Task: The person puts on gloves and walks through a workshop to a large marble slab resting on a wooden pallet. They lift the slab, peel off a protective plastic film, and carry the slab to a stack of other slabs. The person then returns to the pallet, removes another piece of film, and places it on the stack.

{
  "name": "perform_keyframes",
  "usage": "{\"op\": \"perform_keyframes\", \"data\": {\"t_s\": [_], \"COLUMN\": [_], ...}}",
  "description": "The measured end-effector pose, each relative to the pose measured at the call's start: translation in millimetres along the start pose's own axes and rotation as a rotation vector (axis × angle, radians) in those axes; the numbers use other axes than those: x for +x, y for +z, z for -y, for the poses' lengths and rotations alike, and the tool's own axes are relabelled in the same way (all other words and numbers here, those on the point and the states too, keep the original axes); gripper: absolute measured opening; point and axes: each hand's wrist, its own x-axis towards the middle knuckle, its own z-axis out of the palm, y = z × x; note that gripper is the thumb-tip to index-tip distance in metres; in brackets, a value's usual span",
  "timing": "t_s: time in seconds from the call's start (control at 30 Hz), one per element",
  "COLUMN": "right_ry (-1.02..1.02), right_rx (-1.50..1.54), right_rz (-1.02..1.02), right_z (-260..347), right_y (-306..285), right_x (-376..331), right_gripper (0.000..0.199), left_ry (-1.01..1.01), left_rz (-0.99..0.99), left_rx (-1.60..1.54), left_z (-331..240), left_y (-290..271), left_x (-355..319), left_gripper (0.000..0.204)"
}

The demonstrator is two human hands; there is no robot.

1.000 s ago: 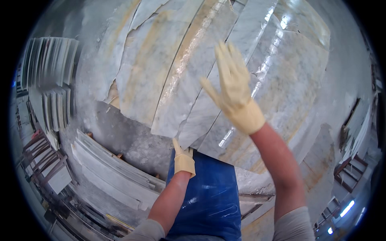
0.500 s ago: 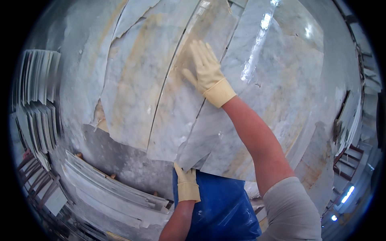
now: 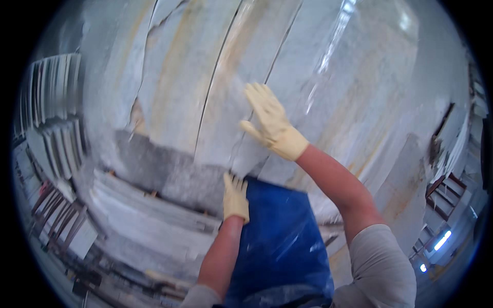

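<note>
Wide strips of pale grey marble slab (image 3: pixel 231 118) with tan streaks lie side by side, narrow dark gaps between them. Over one of these gaps, my right hand (image 3: pixel 275 123), in a cream rubber glove, is spread flat with its thumb out and holds nothing; whether it touches the stone is hard to tell. My left hand (image 3: pixel 236 199), gloved the same way, is at the near edge of the strips. Its fingers stretch up toward the strip's near end, and nothing shows in its grip. Below it hangs my glossy blue apron (image 3: pixel 280 236).
Long thin slabs (image 3: pixel 154 210) are stacked at the near left. More slabs (image 3: pixel 51 90) stand upright in rows at the far left, above a brown rack (image 3: pixel 56 210). On the right stand further slabs (image 3: pixel 452 138) and a metal frame (image 3: pixel 446 196).
My right hand has moved down the strip toward me. My left hand has moved higher in the picture with its fingers now more visible, and the view has shifted, blurring the slabs.
</note>
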Motion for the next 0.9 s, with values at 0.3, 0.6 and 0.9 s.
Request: {"op": "perform_keyframes", "data": {"t_s": [0.3,0.6,0.9], "right_ry": [0.853,1.329,1.565], "right_rx": [-0.208,-0.465,-0.228], "right_rz": [0.097,0.084,-0.146], "right_z": [202.9,441.4,613.7], "right_y": [-147.7,-297.3,-297.0], "right_x": [-345.7,-554.8,-545.0], "right_gripper": [0.064,0.069,0.073], "left_ry": [0.382,0.522,0.210], "left_rz": [-0.218,-0.492,-0.315], "left_rx": [2.742,3.401,3.613], "left_z": [105.9,237.3,318.0], "left_y": [-22.0,-112.8,-200.0], "left_x": [-164.8,-331.9,-446.9], "left_gripper": [0.051,0.075,0.076]}}
